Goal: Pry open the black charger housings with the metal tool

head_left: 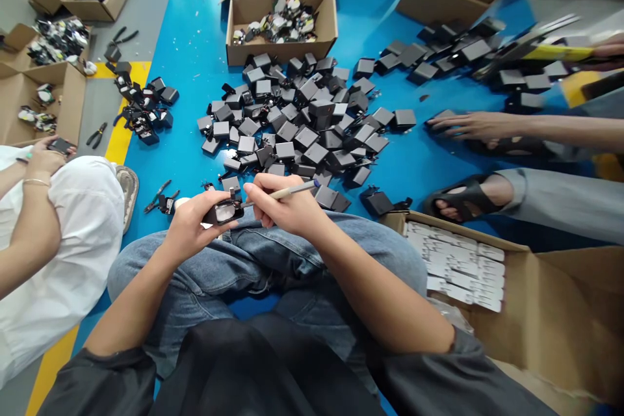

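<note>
My left hand (194, 220) is closed around a small black plastic housing (225, 210), its open side showing a white part inside. In my right hand (283, 208) is a pen-shaped tool (292, 191) with a pale barrel and a dark blue end. The tool's thin tip points left and reaches the housing's right edge; whether it touches is hard to tell. Just beyond my hands lies a large pile of similar dark grey housings (306, 138). A pair of pliers (158, 196) rests on the blue floor to the left of my left hand.
A cardboard box (283, 52) of mixed small parts stands behind the pile. At my right knee is a box (468, 224) with white flat pieces. A person in white (63, 247) sits left, holding a dark part; another person's hand (480, 125) reaches in from the right.
</note>
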Available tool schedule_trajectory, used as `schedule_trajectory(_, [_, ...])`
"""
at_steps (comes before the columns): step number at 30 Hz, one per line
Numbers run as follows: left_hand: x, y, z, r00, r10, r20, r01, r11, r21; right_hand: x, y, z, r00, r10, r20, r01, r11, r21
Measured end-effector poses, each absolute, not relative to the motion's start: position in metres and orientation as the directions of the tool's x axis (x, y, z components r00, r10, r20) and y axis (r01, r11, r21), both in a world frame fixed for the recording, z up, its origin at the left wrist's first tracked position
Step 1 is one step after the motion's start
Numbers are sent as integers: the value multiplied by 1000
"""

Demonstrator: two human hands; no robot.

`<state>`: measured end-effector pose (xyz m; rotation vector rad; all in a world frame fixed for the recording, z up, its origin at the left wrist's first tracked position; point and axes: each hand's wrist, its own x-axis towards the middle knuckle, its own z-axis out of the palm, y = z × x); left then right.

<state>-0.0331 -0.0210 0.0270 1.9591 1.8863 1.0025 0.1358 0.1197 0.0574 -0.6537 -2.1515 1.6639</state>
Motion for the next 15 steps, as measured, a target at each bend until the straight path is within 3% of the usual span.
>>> schedule_trajectory(7, [-32, -21, 27, -60, 959, 277, 786, -126, 606, 132, 120, 50, -832, 548, -86, 136, 51, -989])
schedule_trajectory(15, [-34, -21, 27, -29, 961, 276, 755, -160, 636, 132, 117, 51, -772, 636, -7, 121, 136, -983])
